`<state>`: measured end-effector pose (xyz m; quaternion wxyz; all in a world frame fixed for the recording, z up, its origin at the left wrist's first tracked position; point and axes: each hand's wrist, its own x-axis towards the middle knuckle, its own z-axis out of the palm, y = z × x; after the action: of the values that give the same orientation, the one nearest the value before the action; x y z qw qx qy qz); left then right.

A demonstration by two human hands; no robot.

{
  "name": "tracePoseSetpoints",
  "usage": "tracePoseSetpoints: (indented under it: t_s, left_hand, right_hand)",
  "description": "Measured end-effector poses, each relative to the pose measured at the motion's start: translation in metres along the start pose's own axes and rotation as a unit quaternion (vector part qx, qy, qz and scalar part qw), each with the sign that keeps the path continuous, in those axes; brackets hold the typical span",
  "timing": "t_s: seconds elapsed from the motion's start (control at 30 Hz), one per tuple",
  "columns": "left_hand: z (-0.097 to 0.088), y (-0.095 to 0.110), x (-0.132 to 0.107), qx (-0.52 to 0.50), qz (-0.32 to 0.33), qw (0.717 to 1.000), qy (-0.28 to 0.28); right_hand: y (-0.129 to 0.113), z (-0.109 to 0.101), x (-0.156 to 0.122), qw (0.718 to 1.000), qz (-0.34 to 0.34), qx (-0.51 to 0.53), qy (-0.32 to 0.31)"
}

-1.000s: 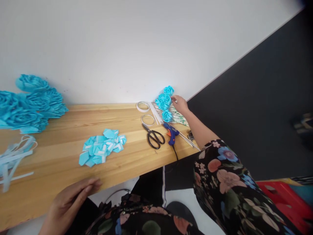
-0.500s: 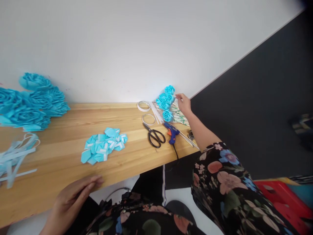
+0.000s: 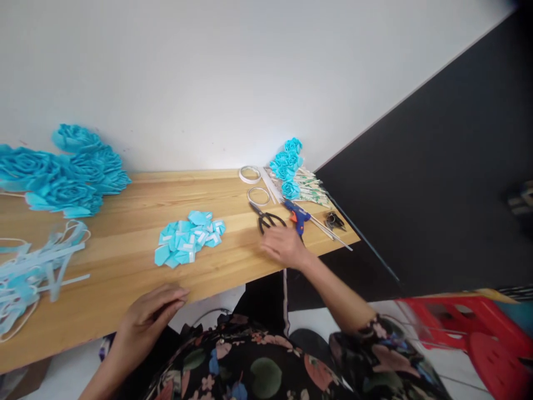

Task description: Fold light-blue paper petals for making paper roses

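My left hand (image 3: pixel 152 316) rests flat on the near edge of the wooden table (image 3: pixel 125 222), fingers stretched out and holding nothing. My right hand (image 3: pixel 284 246) hovers low over the table just in front of the black scissors (image 3: pixel 266 218); it is smeared by motion, and its fingers look loosely spread. A pile of small blue paper pieces (image 3: pixel 187 238) lies between my hands. A blue glue gun (image 3: pixel 298 216) lies right of the scissors. Small blue paper roses (image 3: pixel 287 165) sit on patterned sticks at the far right corner.
Large blue paper roses (image 3: pixel 66 172) lie at the far left against the white wall. Pale blue paper strips (image 3: pixel 33 266) lie at the left. Two tape rolls (image 3: pixel 250 174) sit behind the scissors. A red plastic stool (image 3: pixel 466 328) stands on the floor at the right.
My right hand has pulled back from the small roses at the far corner to a spot near the scissors. The view shifted slightly right. My left hand stayed at the table edge.
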<state>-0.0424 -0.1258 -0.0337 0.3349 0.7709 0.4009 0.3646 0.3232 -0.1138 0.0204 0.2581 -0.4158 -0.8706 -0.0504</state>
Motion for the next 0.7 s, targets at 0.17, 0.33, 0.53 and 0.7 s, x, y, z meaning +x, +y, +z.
tracePoseSetpoints:
  t_s: [0.17, 0.33, 0.53, 0.7]
  left_hand:
    - [0.002, 0.013, -0.015, -0.109, -0.042, 0.993, -0.034]
    - [0.023, 0.004, -0.050, -0.377, -0.189, 0.885, -0.196]
    - [0.052, -0.035, -0.086, -0.445, -0.339, 0.801, -0.216]
    - [0.056, -0.036, -0.093, -0.408, -0.310, 0.836, -0.195]
  right_hand:
    - [-0.075, 0.030, -0.032, 0.979, 0.184, 0.049, 0.077]
    - [-0.097, 0.038, -0.027, 0.980, 0.160, 0.090, 0.073]
    - [-0.096, 0.060, 0.000, 0.976, 0.166, 0.096, 0.101]
    - [-0.098, 0.075, 0.005, 0.972, 0.194, 0.091, 0.097]
